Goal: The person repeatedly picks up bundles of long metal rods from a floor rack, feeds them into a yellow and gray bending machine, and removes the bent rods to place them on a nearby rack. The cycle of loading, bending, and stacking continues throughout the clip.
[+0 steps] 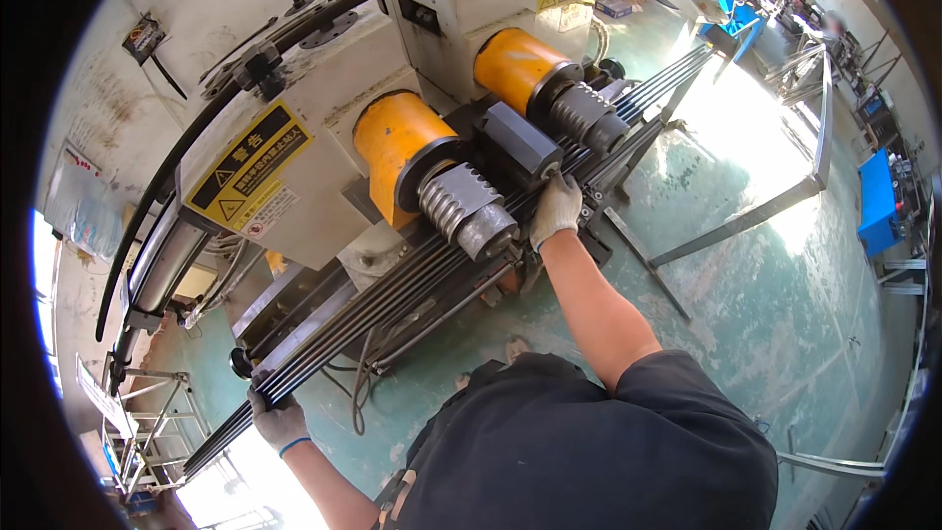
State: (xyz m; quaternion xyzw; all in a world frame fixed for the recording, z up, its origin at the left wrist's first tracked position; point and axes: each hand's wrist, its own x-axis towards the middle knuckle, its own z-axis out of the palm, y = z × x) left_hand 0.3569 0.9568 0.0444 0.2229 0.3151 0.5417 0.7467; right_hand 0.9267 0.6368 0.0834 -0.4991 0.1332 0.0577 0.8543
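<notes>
Several long dark metal bars [385, 287] run in a bundle from the lower left to the upper right along a machine. My gloved left hand [280, 422] is closed round the bars near their lower-left end. My right hand [557, 210], in a pale glove, is at the near end of a dark angular block [520, 140], over the bars. Its fingers are curled and partly hidden, so what they grip is unclear. On either side of the block, a ridged metal roller [461, 208] and a second ridged roller [589, 116] stick out from orange housings.
The pale machine body [324, 167] bears yellow-and-black labels and a curved black hose [186, 152]. A metal frame [756, 226] stands on the green floor at right, near a blue box [878, 201]. A loose cable [359, 402] hangs below the bars. A rack [157, 422] stands at far left.
</notes>
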